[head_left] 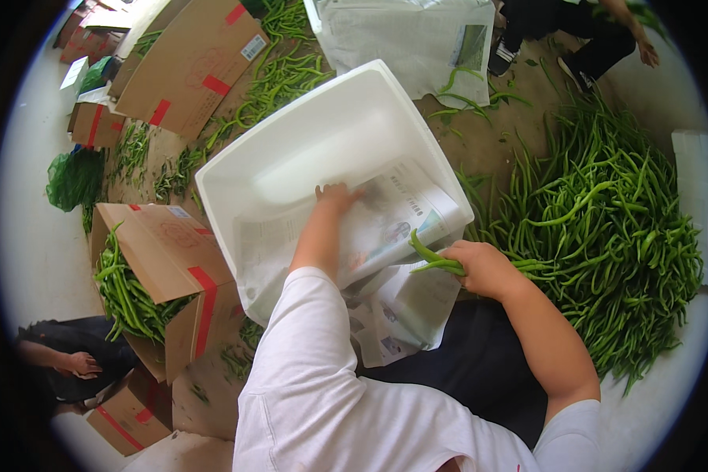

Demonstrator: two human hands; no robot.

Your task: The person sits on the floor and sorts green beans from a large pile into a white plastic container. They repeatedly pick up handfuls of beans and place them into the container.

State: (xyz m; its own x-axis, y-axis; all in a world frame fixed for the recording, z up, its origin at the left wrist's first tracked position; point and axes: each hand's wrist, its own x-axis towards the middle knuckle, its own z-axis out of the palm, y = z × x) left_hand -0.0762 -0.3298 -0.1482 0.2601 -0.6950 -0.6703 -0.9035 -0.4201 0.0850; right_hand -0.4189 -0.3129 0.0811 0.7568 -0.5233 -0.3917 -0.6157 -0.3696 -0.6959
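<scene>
A white foam box [291, 149] stands tilted in front of me. Sheets of newspaper [279, 236] line its near side and hang over its near edge. My left hand [338, 197] reaches inside the box and rests on the newspaper, its fingers spread and holding nothing. At the box's near right corner, my right hand [480, 267] is closed round a few long green chili peppers [433, 259], whose ends stick out on both sides of the fist. A big heap of green chili peppers [606, 228] lies just right of that hand.
An open cardboard box [185, 256] of peppers stands at left, with a larger carton [189, 71] behind it. Another newspaper-lined white box [401, 39] stands at the back. Loose peppers [283, 86] litter the floor. Other people's hands show at lower left [79, 364] and upper right [645, 51].
</scene>
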